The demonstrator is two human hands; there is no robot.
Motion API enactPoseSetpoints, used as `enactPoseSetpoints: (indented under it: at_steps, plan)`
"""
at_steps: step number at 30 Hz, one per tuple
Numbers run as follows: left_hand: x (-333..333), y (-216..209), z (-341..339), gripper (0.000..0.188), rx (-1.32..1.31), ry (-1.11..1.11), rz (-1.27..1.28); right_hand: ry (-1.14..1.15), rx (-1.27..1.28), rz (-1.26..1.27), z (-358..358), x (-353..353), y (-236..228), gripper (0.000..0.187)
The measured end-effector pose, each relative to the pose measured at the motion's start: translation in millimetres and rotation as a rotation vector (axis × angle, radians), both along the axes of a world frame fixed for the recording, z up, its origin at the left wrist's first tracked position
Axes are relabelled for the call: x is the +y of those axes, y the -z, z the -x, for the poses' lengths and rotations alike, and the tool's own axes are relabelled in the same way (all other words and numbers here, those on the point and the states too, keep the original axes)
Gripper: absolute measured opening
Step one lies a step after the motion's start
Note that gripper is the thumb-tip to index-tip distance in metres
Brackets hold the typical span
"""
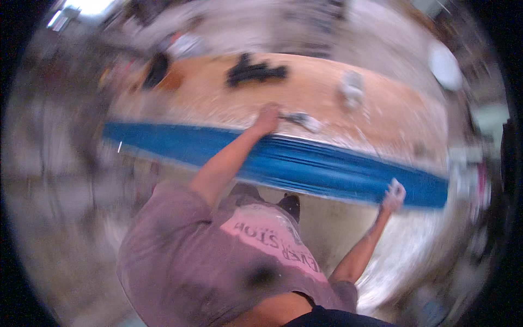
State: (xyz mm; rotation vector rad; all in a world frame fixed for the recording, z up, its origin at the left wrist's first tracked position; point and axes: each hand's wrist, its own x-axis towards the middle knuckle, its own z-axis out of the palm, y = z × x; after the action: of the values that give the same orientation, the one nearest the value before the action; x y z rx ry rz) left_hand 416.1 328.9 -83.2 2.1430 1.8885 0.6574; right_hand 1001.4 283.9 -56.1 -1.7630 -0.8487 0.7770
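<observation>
The picture is smeared by motion. My left hand (268, 119) is over the wooden tabletop (196, 92), near its blue front side, with the fingers apparently closed. From it a small tool (303, 121) with a dark handle and a whitish end points to the right; its exact kind is blurred. Farther right and lower, my right hand (395, 197) is in front of the long blue panel (321, 169). Its fingers look curled and whitish; what they hold, if anything, is not clear.
A black jagged object (256, 71) lies toward the table's far edge. To its right is a whitish-grey object (351, 89). A dark, rounded thing (157, 71) stands at the left end. White dust or scraps streak the wood. A white oval shape (445, 66) is beyond the right end.
</observation>
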Motion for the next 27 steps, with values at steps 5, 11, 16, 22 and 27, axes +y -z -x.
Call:
enactPoseSetpoints:
  at_steps: [5, 11, 16, 22, 27]
  plan:
    - [-67.2, -51.4, -5.5, 0.048, -0.012, -0.241, 0.204, -0.192, -0.606, -0.079, -49.4, 146.0, 11.9, 0.046]
    - [-178.1, -55.9, 28.5, 0.048, -0.104, -0.484, 0.088, -0.577, -1.427, 0.19, -182.1, 313.8, 96.9, 0.052]
    - [-273.2, -71.3, 41.9, 0.055, 0.02, -0.805, 0.09, -0.44, -1.357, 0.566, -145.0, 309.5, 89.7, 0.046]
    - [-315.9, -47.1, 57.0, 0.061, 0.129, -0.821, 0.344, -0.082, -0.945, 0.279, -91.3, 258.9, 59.6, 0.038]
    - [-335.7, -56.7, 61.4, 0.055, -0.024, -0.774, 0.344, -0.078, -0.38, -0.121, 63.6, 204.2, 20.0, 0.032]
